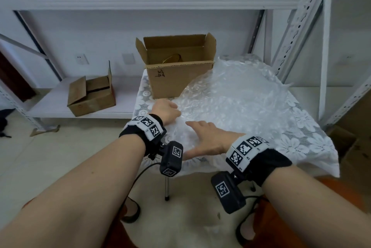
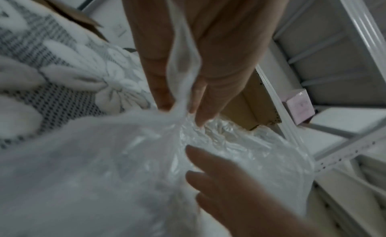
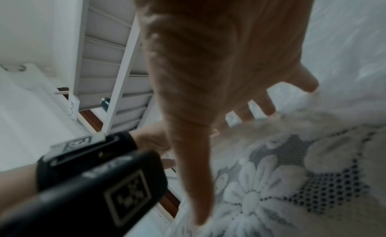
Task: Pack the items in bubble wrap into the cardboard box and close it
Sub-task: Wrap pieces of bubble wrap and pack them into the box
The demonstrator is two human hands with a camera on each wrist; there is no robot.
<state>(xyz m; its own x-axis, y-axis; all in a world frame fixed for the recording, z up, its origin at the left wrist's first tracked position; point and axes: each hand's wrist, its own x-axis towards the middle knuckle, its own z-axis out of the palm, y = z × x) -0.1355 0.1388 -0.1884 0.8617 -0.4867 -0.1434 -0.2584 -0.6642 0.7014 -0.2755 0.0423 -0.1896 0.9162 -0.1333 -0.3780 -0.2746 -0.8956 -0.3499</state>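
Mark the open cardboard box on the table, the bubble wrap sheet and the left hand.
open cardboard box (image 1: 170, 81), head view, front wall.
bubble wrap sheet (image 1: 236, 97), head view, middle of the spread sheet.
left hand (image 1: 165, 110), head view, back of the hand.

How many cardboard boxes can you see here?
2. One open box stands on the table, at its far left edge beside the bubble wrap. A smaller box sits on the low shelf to the left. Others may be hidden.

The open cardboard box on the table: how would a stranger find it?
On the lace-covered table, look at the far left corner beside the clear bubble wrap sheet. The brown cardboard box stands there, flaps up, unlike the smaller box on the low shelf.
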